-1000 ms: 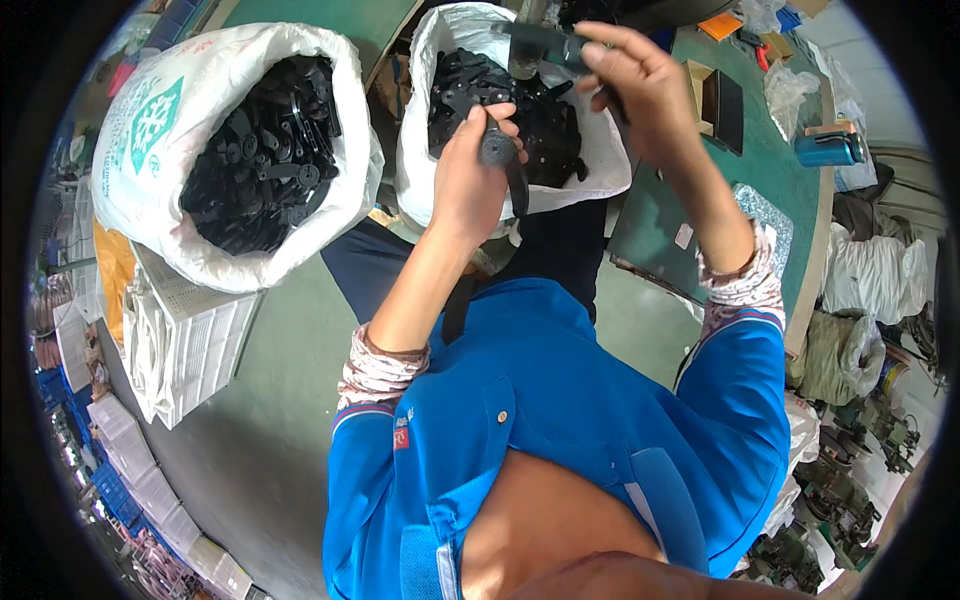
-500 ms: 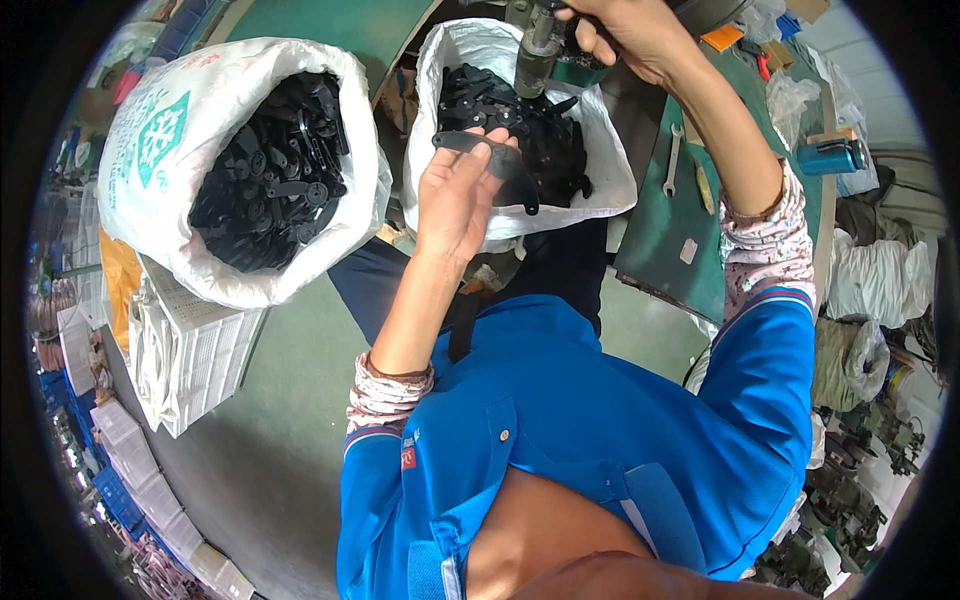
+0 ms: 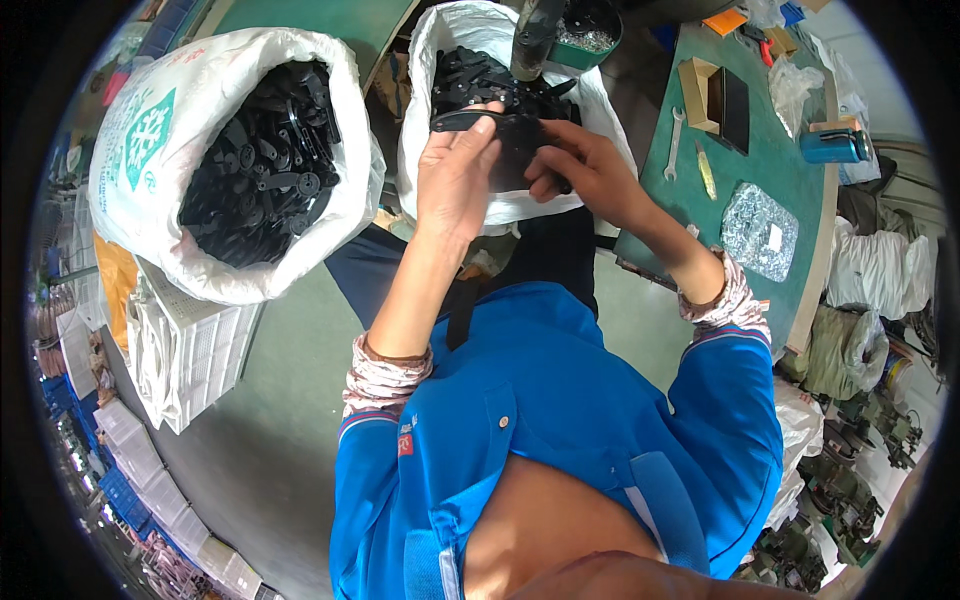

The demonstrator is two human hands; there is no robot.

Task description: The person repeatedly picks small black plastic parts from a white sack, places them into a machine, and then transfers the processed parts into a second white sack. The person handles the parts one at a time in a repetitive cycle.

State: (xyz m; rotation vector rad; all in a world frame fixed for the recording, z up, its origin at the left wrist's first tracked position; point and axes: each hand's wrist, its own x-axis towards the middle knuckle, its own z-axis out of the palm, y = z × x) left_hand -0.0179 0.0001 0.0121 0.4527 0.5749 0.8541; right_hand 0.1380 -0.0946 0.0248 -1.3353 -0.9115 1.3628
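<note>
My left hand (image 3: 455,185) is closed on a flat black curved part (image 3: 462,119) with a rounded end, thumb on top. My right hand (image 3: 605,180) has its fingers curled at the right side of the same dark part and appears to grip it; its fingertips partly hide what lies beneath. Both hands are over the near side of an open white sack (image 3: 617,125), where similar black parts (image 3: 480,80) are heaped. A dark cylindrical machine piece (image 3: 536,40) comes down over the sack, just beyond the hands.
A larger white sack (image 3: 125,215) full of black parts stands at the left, above a white plastic crate (image 3: 215,350). On the green bench (image 3: 690,200) at the right lie a wrench (image 3: 675,145), a yellow-handled tool (image 3: 707,175), an open box (image 3: 700,95) and a clear bag (image 3: 760,230).
My right hand has come down from the machine piece to the black part in my left hand. The left hand stays near its place. My view has shifted slightly, showing more of the bench.
</note>
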